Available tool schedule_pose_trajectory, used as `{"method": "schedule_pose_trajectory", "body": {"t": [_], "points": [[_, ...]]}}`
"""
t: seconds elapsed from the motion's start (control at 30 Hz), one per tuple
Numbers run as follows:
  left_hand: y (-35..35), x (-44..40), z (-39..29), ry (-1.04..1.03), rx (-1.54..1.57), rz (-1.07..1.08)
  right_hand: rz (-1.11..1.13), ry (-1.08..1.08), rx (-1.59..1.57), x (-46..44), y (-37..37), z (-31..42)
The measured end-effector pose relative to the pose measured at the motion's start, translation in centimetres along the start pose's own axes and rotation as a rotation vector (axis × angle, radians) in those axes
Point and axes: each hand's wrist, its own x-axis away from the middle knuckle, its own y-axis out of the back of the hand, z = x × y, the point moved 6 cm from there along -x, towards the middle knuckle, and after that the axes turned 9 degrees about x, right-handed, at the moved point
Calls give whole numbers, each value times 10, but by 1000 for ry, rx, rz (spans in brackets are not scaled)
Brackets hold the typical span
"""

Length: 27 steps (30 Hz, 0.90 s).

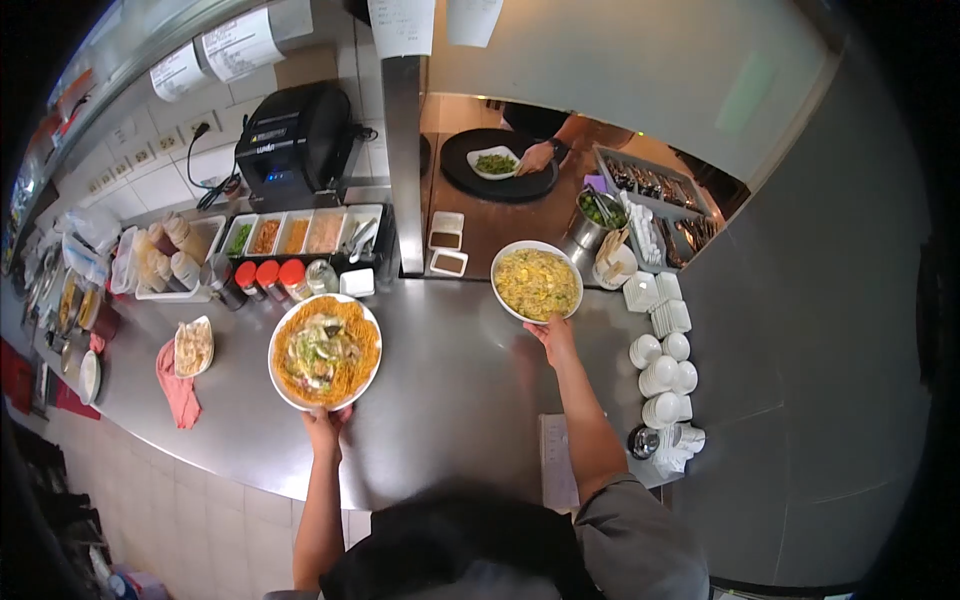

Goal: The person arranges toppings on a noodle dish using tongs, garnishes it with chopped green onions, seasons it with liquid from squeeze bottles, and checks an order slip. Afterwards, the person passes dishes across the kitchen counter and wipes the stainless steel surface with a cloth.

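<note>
My left hand (323, 428) grips the near rim of a large white plate (275, 372) of crisp noodles topped with vegetables and sauce, over the steel counter. On the right, my right hand (555, 335) holds the near edge of a white bowl (497, 262) filled with yellow food, close to the pass-through opening. The thumbs and fingers of both hands are partly hidden under the dishes. Beyond the opening, another person's hand (535, 158) touches a small white dish of greens (494, 163) on a round black tray (462, 185).
Red-lidded jars (268, 275) and a garnish rack (300, 232) line the back left, below a black printer (290, 145). A metal post (405, 170) stands beside the opening. White cups (660, 375) are stacked at right. A pink cloth (178, 390) lies at left.
</note>
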Motion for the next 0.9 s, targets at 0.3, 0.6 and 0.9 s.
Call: {"method": "schedule_pose_trajectory", "body": {"t": [0.3,0.6,0.9], "points": [[-1,-4,-1,0,-64,-16,-4,-25,-143,-113,4,-7],[-3,-1,-5,-35,-80,-45,143,-133,-14,-90,-41,-27],[-2,16,-8,54,-119,-56,810,-365,355,150,-162,-104]]}}
